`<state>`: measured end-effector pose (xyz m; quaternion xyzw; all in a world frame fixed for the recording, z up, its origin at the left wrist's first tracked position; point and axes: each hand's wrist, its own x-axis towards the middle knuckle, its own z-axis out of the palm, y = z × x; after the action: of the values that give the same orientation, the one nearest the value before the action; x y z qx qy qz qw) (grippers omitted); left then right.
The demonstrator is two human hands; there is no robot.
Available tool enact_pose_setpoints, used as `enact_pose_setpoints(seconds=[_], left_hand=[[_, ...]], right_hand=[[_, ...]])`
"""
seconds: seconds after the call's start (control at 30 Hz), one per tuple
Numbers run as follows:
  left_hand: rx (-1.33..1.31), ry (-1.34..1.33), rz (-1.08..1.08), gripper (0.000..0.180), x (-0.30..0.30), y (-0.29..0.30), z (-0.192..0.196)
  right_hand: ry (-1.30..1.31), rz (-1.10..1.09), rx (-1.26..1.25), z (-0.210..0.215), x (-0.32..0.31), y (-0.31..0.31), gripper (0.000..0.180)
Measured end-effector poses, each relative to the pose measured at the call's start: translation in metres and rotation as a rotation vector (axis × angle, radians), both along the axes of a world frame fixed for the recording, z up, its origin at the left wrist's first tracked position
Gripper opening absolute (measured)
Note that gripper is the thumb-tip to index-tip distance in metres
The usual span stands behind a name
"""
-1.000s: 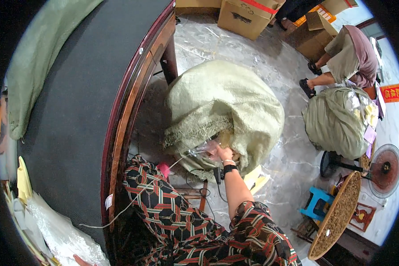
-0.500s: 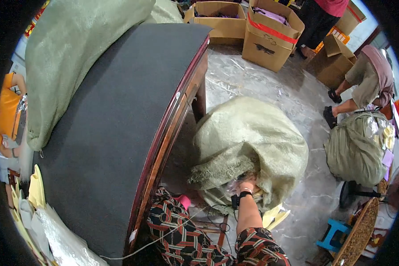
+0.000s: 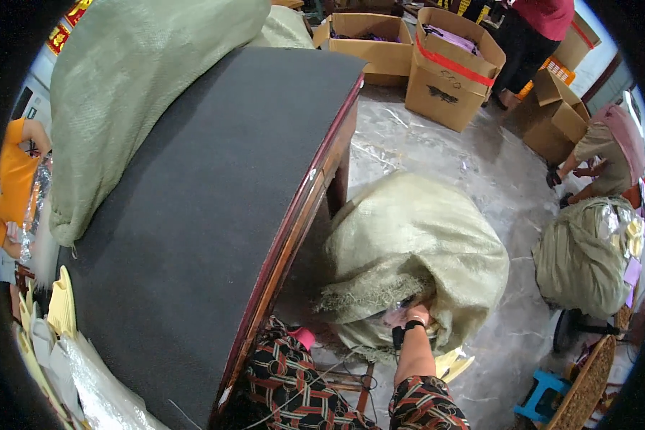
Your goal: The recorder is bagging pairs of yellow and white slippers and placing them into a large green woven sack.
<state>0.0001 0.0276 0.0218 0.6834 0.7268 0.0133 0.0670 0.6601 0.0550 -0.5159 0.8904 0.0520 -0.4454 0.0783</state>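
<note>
Since a second ago the view has swung up and left, so the dark desk top (image 3: 193, 215) now fills most of the picture and the big pale-green woven sack (image 3: 416, 251) sits lower right instead of in the middle. That sack is on the floor just beside the desk's right edge, near its front leg, with its frayed mouth (image 3: 369, 294) turned toward the person. The right hand (image 3: 416, 315), with a black band on the wrist, is pushed into that mouth, touching some crinkly clear plastic (image 3: 398, 315) there; the fingers are mostly buried, so can't tell how far they're curled or whether they've got a grip on it. The left hand isn't visible anywhere. Another green sack (image 3: 122, 100) lies over the desk's far left corner, and pale yellow hangers (image 3: 61, 312) poke up at its near left edge. Further out: open cardboard boxes (image 3: 448, 68) on the floor, another stuffed sack (image 3: 584, 258), and a person crouching (image 3: 609, 150) behind it.
</note>
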Motion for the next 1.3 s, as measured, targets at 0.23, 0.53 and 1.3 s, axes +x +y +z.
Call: enact_pose_setpoints(seconds=[0.23,0.53,1.3], left_hand=[[-0.043,-0.093,0.018,0.088,0.009,0.016,-0.01],[0.023,-0.009,-0.108,0.086,-0.012,0.015,-0.03],[0.209,0.163,-0.161,0.069,-0.024,0.024,-0.055]], right_hand=[[-0.118,0.044,0.013,0.011,0.033,-0.038,0.046],[-0.343,-0.203,0.197,0.056,0.064,-0.086,0.075],[-0.193,0.221,0.514,0.272,0.061,-0.15,0.053]])
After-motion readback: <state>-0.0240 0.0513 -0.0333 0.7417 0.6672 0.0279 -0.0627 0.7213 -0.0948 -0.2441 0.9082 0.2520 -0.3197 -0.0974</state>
